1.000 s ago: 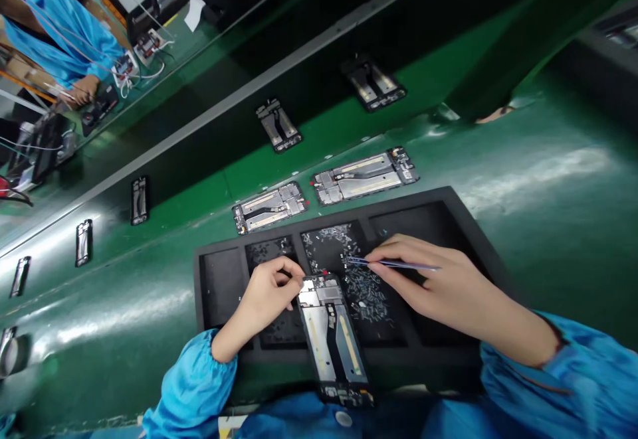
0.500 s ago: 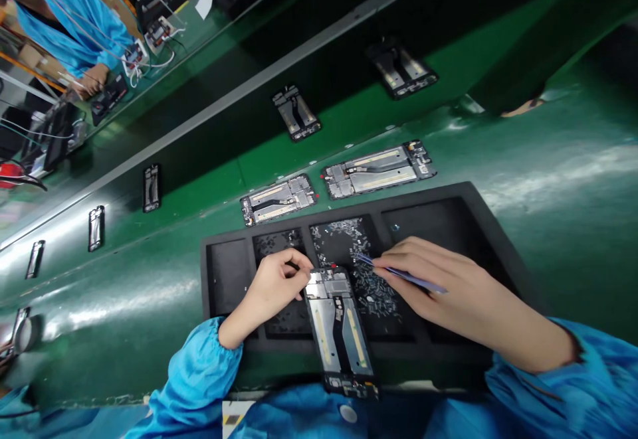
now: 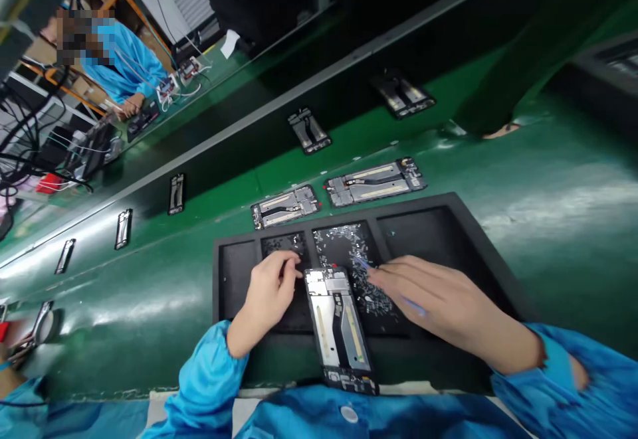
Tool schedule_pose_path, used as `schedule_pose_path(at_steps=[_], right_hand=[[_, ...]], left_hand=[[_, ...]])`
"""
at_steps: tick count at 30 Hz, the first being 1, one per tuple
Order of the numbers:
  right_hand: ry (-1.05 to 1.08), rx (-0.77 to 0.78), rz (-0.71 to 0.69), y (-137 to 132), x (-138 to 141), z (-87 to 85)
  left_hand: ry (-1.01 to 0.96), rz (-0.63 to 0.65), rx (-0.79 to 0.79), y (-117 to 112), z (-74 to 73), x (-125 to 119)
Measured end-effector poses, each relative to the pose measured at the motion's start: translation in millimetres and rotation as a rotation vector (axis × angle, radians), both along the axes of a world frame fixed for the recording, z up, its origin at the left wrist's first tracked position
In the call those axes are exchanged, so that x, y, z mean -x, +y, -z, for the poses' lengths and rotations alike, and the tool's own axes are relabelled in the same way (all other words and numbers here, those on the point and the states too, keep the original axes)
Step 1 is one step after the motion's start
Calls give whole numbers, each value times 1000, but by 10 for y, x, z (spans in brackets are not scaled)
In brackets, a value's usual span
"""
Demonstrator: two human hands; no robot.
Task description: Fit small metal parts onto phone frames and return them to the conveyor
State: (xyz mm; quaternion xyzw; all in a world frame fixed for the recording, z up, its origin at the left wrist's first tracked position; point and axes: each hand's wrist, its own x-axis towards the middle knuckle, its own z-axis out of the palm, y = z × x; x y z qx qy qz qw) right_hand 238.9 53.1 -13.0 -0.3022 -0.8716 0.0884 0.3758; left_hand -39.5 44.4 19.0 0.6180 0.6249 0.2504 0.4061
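One phone mid-frame (image 3: 339, 333), silver metal plates, black rim, pale strips

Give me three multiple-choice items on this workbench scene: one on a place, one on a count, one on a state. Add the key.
1. Where are the tips of the tweezers in the right hand?
A. On the bare green belt
B. Over the tray compartment strewn with small metal parts
C. Under the phone mid-frame

2. How many compartments does the black foam tray show?
A. Two
B. Three
C. Four

3. How does the phone mid-frame lie?
A. Across the tray's near rim
B. Standing on end in a compartment
C. On the belt beyond the tray

Key:
1. B, the tips point down among the scattered parts.
2. C, dividers split the tray into four wells.
3. A, its lower end reaches past the near rim.
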Motion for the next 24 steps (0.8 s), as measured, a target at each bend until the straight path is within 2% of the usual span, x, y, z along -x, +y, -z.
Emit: schedule_pose_path(at_steps=[2,4,7,9,12,16,21,24], right_hand=[[133,118,136,-2,-17,8],[209,293,306,5,-27,-13],[287,641,474,30,-30,-72],[360,828,497,51,-27,-97],[420,937,476,77,-26,-83],[387,898,442,91,-43,-36],[427,900,466,75,-101,-5],[463,900,481,65,-142,22]], left_hand=[[92,-115,-163,-288,-43,-90],[226,-165,-322,-631,-36,-274],[424,-53,-393,-1051,41,-614],[502,7,-381,-1165,80,-771],[599,27,-351,-1083,72,-825],[688,-2,-281,-837,51,-801],[681,-30,-223,-806,101,-874],[641,-75,-266,-650,-28,-770]])
